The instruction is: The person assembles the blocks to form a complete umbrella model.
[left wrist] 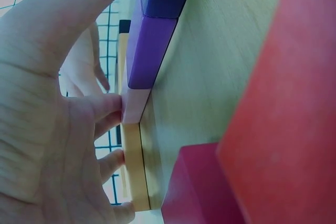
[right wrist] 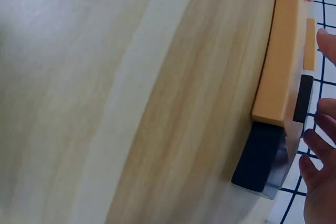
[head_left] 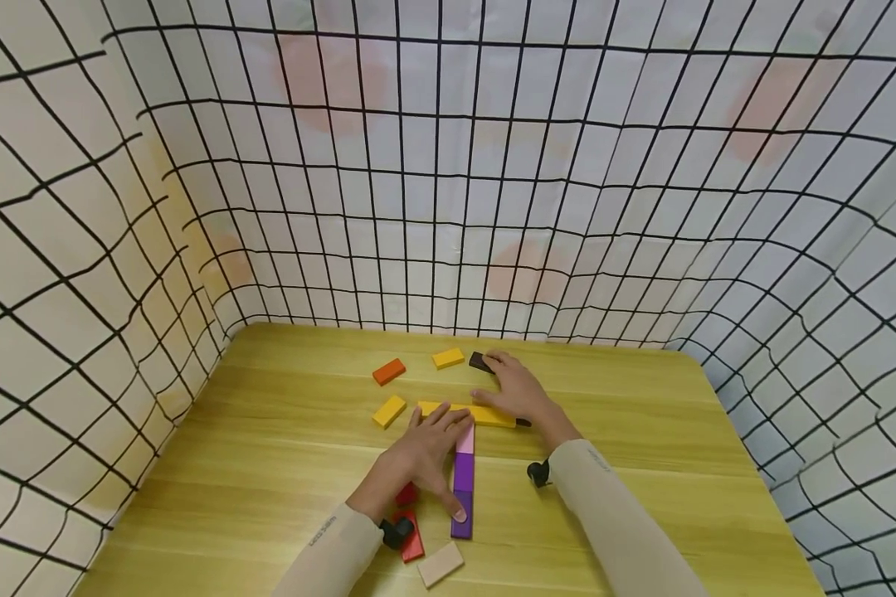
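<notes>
The loose black block [head_left: 481, 362] lies at the upper centre of the head view, flat, its long axis slanting from upper left down to the right. My right hand [head_left: 518, 388] is the nearer one: its fingertips reach over the block's right end from the right side of the frame, while my thumb stands well apart, below the block. So the fingers are spread rather than pinching – whether they touch the black I cannot tell.

Below the block, at the centre, runs the yellow row [head_left: 493, 416], ended at its right by a second black piece [right wrist: 257, 156]. From its underside a column drops down the frame: pink block [head_left: 466, 439], purple block [head_left: 464, 472], indigo block [head_left: 461, 527]. My left hand [head_left: 421, 454] is fanned beside that column, fingertips at the yellow row and thumb on the indigo one, gripping nothing between them.

Around these, a yellow block [head_left: 448, 358] and an orange block [head_left: 389, 371] lie left of the black, another yellow piece [head_left: 389, 411] below them. Two red blocks [head_left: 412, 539] sit partly under my left arm – a beige block [head_left: 440, 565] at the bottom centre. Dark netting [head_left: 439, 166] rises behind the wooden table [head_left: 605, 514].
</notes>
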Tool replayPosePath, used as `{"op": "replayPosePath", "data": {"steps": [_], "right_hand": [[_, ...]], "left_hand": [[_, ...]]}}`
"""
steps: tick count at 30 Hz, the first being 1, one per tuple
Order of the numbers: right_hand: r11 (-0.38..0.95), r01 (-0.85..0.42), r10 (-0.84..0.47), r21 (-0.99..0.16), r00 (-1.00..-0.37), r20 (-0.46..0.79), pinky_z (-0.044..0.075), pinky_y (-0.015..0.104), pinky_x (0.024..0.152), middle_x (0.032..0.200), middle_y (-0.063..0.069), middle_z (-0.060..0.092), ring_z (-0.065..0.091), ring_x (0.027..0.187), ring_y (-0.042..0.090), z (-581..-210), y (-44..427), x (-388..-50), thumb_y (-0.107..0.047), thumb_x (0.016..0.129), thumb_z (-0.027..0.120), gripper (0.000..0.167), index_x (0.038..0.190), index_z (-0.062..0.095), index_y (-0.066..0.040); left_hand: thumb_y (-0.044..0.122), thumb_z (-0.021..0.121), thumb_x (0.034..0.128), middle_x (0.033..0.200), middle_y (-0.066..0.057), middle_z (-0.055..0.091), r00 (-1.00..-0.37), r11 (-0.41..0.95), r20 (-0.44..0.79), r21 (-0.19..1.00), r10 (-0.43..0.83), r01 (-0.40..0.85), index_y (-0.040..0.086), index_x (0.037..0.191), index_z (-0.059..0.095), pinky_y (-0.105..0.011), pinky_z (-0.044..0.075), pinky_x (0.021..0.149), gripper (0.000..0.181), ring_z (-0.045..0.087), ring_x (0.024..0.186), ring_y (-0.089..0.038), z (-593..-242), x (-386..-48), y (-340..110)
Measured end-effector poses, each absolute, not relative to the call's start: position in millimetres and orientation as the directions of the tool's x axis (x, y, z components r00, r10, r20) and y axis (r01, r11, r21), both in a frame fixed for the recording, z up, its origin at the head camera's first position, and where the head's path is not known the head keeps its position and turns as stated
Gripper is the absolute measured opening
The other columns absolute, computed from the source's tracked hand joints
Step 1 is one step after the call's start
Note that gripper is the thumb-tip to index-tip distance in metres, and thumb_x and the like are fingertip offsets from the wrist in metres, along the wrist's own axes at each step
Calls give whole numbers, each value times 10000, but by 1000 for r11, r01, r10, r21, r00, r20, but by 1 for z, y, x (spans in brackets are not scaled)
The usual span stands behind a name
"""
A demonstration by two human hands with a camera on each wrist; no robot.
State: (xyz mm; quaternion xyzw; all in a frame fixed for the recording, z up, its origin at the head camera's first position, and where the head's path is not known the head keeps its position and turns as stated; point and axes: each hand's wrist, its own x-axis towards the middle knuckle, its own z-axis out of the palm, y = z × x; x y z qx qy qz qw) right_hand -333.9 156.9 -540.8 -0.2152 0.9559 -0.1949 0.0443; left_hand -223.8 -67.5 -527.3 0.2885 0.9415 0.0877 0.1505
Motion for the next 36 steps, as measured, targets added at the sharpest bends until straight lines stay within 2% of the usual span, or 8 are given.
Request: {"op": "replayPosePath", "data": {"steps": [8, 20, 30, 36], "right_hand": [[844, -403, -438, -354, -899, -19, 316, 581, 1227, 1661, 158, 342, 338, 1521, 394, -547, 159, -333, -533, 993, 602, 788, 1585, 391, -57], [823, -417, -461, -387, -887, -24, 297, 558, 1246, 1674, 139, 328, 324, 1536, 369, -547, 161, -330, -500, 995, 610, 773, 1583, 389, -50], [805, -339, -361, -486, -931, 51, 302, 636, 1215, 1688, 131, 292, 304, 1537, 400, -541, 174, -316, -579, 952, 646, 879, 1608, 345, -77], [801, -351, -378, -485, -925, 45, 306, 669, 1197, 1693, 145, 268, 294, 1537, 418, -542, 190, -304, -628, 931, 647, 920, 1605, 352, -77]], "left_hand": [[883, 809, 473, 1732, 71, 158, -790, 821, -234, 245, 566, 516, 256, 1671, 158, -691, 90, 1254, 1501, 68, 1621, -281, -529, -224, -67], [886, 804, 473, 1733, 78, 153, -788, 822, -242, 243, 566, 515, 257, 1672, 154, -695, 89, 1251, 1502, 61, 1622, -278, -529, -224, -66], [883, 807, 469, 1729, 74, 169, -789, 819, -233, 245, 569, 519, 255, 1670, 167, -693, 92, 1252, 1498, 69, 1621, -284, -528, -224, -65], [882, 809, 471, 1732, 77, 159, -791, 824, -240, 246, 563, 511, 262, 1671, 157, -690, 82, 1254, 1499, 57, 1622, -279, -531, -225, -66]]}}
